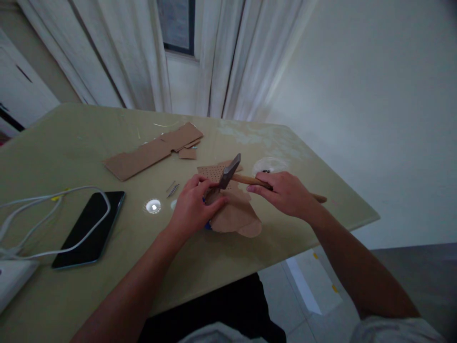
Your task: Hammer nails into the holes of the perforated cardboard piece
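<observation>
My right hand (287, 194) is closed round the wooden handle of a hammer (230, 171), whose grey metal head hangs over a perforated cardboard piece (214, 174). My left hand (193, 207) rests on brown cardboard pieces (237, 215), fingers pinched together just under the hammer head; what they pinch is too small to make out. A bit of something blue shows under the left hand.
A long cardboard strip (153, 150) lies further back on the greenish table (71, 147). A black phone (91, 227) with a white cable (43, 200) over it lies at the left. Loose nails (172, 189) and a round clear lid (269, 166) sit nearby. The table's right edge drops off.
</observation>
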A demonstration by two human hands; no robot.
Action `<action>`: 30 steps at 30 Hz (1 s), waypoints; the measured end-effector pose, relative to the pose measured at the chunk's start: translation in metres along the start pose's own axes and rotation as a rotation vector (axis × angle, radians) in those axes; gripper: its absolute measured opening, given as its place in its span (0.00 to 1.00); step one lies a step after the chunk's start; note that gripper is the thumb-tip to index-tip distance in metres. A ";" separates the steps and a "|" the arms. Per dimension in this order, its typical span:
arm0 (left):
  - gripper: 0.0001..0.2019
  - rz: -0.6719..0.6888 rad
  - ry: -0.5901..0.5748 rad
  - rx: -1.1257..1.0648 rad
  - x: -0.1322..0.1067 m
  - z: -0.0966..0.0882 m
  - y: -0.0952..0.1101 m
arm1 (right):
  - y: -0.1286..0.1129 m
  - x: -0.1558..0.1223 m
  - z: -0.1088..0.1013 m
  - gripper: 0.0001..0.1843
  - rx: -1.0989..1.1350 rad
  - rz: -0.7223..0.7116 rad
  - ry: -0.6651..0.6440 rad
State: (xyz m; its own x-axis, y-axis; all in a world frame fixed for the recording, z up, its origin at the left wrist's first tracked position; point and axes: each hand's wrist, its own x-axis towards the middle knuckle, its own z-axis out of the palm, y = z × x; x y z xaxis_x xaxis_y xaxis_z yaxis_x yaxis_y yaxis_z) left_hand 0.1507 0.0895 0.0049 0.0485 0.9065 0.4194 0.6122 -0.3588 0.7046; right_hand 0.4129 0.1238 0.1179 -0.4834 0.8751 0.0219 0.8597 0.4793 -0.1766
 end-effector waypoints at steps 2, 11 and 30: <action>0.20 0.007 0.005 0.000 0.000 0.000 0.000 | 0.000 0.001 0.002 0.27 -0.047 0.010 -0.027; 0.24 -0.022 -0.008 -0.021 0.000 -0.001 0.001 | 0.002 0.002 0.006 0.28 0.024 -0.004 -0.024; 0.30 -0.033 0.013 -0.035 0.000 0.000 0.004 | -0.009 0.008 0.003 0.28 -0.002 -0.015 -0.018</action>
State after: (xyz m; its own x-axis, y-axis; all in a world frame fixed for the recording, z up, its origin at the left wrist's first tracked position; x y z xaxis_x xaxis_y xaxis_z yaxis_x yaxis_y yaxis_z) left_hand 0.1533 0.0881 0.0077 0.0182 0.9149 0.4033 0.5849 -0.3368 0.7378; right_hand 0.4010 0.1268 0.1165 -0.4987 0.8668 0.0071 0.8529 0.4921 -0.1742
